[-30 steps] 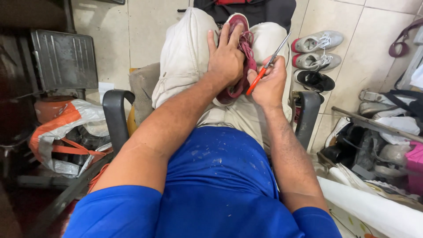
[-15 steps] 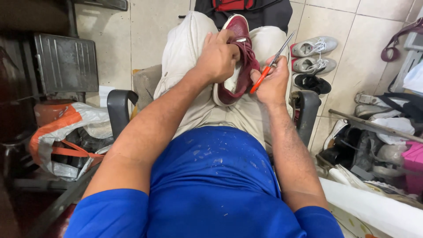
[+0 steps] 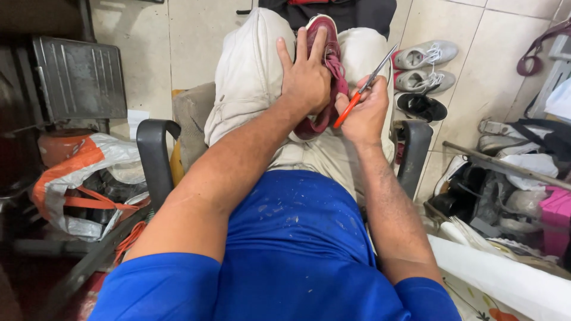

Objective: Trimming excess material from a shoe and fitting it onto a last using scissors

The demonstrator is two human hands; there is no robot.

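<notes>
A dark red shoe (image 3: 325, 35) lies between my knees on my lap, toe pointing away from me. My left hand (image 3: 304, 74) lies flat over it, fingers spread, pressing it down. My right hand (image 3: 363, 113) grips scissors with orange handles (image 3: 363, 89), the metal blades pointing up and to the right, just beside the shoe's right edge. Most of the shoe's near half is hidden under my hands. I sit in a chair with black armrests (image 3: 151, 148).
A pair of grey-white sneakers (image 3: 425, 65) and a black shoe (image 3: 421, 107) sit on the tiled floor to the right. More shoes and bags (image 3: 517, 178) pile up at far right. An orange-and-white sack (image 3: 83, 178) and a grey metal box (image 3: 80, 77) stand on the left.
My left hand has gone from gripping the shoe's edge to lying flat over it with fingers spread. The shoe has settled lower on my lap. The scissors hand stays beside it.
</notes>
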